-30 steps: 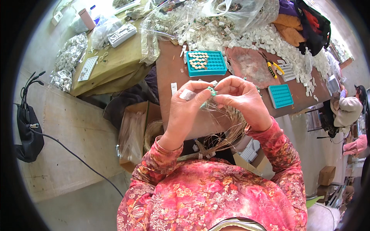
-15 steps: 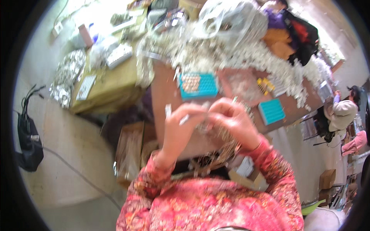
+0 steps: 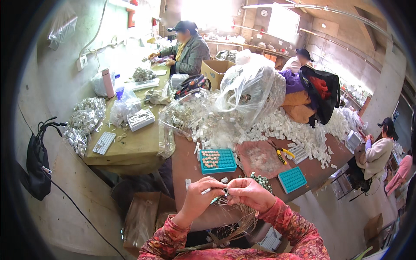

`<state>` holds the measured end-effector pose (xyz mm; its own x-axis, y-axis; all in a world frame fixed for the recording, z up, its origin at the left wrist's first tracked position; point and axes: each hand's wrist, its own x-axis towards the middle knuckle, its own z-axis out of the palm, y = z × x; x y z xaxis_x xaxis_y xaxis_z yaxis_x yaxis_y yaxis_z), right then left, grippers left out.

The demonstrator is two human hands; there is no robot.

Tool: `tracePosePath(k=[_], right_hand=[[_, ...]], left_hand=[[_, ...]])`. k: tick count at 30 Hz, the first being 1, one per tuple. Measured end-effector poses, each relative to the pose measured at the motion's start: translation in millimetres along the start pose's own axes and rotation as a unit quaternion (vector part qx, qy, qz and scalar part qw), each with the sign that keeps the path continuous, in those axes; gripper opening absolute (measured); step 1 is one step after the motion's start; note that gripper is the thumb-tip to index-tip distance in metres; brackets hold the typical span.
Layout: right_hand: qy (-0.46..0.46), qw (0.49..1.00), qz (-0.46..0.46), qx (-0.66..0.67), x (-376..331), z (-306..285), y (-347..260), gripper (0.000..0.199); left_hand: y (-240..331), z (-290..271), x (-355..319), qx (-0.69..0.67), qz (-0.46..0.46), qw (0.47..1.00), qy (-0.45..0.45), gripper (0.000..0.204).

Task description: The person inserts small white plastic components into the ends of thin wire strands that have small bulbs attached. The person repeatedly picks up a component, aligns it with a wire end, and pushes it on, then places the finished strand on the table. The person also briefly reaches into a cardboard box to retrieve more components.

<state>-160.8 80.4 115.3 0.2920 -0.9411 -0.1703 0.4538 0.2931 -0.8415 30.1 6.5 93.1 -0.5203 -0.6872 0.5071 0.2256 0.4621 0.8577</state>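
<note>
The small part [image 3: 225, 191] pinched between both hands is mostly hidden by fingertips; it looks dark, perhaps beaded. It sits above a bundle of thin wires [image 3: 236, 216], at the brown table's [image 3: 184, 167] near edge. Left hand [image 3: 203, 196] and right hand [image 3: 249, 193] meet there, fingers curled, tips pressed on it.

Small part [image 3: 225, 190] between hands (too tiny to identify)
</note>
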Motion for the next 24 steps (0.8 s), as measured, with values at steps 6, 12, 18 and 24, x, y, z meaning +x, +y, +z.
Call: tracePosePath(k=[6,12,18,24], right_hand=[[0.021,0.999,-0.007,0.026,-0.3,3.1,3.1,0.017],[0.002,1.000,0.008,-0.013,1.5,0.8,0.0,0.016],[0.035,0.999,-0.013,-0.017,5.0,-3.2,1.6,0.015],[0.031,0.998,-0.050,0.034,12.7,-16.1,13.6,0.014]], left_hand=[[5.3,0.3,2.6,0.040,0.042,0.998,0.013,0.016],[-0.4,-1.2,-5.6,-0.011,-0.004,1.000,0.007,0.023],[-38.4,1.5,-23.2,-0.375,-0.243,0.890,0.087,0.036],[-46.9,0.7,-37.1,-0.106,-0.176,0.975,-0.087,0.034]])
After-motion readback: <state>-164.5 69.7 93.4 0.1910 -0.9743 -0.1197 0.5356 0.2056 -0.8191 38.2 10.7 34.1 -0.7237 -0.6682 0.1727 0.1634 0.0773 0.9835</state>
